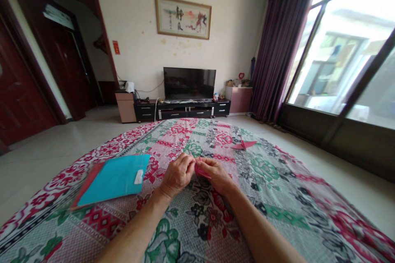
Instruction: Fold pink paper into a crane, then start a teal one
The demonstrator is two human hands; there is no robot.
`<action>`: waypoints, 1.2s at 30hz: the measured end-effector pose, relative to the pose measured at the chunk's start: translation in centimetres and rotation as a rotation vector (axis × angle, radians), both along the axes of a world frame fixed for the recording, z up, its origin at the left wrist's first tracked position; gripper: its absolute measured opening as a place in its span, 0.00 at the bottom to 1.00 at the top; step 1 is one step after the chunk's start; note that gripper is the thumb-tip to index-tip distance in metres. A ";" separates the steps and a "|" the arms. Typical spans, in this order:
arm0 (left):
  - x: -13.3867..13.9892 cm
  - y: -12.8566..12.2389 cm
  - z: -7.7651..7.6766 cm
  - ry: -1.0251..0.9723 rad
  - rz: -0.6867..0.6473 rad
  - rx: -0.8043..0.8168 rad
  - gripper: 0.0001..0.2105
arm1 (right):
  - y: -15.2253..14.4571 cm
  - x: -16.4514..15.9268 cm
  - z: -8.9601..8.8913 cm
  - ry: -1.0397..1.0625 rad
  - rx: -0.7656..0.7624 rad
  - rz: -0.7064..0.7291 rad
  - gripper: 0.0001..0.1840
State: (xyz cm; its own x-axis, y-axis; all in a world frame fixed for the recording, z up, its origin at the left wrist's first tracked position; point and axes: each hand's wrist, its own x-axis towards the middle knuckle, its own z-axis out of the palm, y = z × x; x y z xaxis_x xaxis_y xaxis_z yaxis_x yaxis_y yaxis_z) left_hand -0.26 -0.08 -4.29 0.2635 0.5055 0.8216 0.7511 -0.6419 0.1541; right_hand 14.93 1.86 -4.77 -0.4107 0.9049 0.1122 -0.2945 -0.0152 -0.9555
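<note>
Both hands meet over the middle of the cloth-covered table. My right hand [216, 174] is closed on a small piece of pink folded paper [202, 171], much of it hidden by the fingers. Against the paper's left edge, my left hand [179, 174] is closed in a pinch; its fingertips are partly hidden. A pink folded paper bird [244, 145] with spread wings rests on the cloth beyond my right hand. To the left lies a pack of paper [112, 181], blue on top with a white label and a reddish edge showing.
A floral patterned tablecloth [265, 168] covers the round table. Across the room, a television [189, 84] stands on a low black cabinet [197, 111]. Purple curtains [271, 45] hang beside a large window at right, and dark red doors are at left.
</note>
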 end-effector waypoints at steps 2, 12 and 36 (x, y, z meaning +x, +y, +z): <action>0.1 0.0 0.0 0.000 0.005 0.014 0.06 | 0.0 0.0 0.0 -0.004 0.005 0.006 0.19; 0.1 0.0 -0.2 -0.019 -0.063 0.020 0.07 | 0.5 0.3 -0.6 0.015 0.010 0.033 0.19; 0.2 0.0 -0.2 0.027 -0.041 0.032 0.07 | 0.7 0.4 -1.1 0.047 0.040 0.060 0.14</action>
State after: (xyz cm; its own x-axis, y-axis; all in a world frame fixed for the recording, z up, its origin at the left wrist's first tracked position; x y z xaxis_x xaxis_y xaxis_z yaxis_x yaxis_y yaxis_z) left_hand -0.09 -0.07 -4.46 0.3060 0.4673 0.8294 0.7277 -0.6766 0.1127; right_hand 15.29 2.56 -5.83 -0.4578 0.8730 0.1681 -0.3383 0.0038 -0.9410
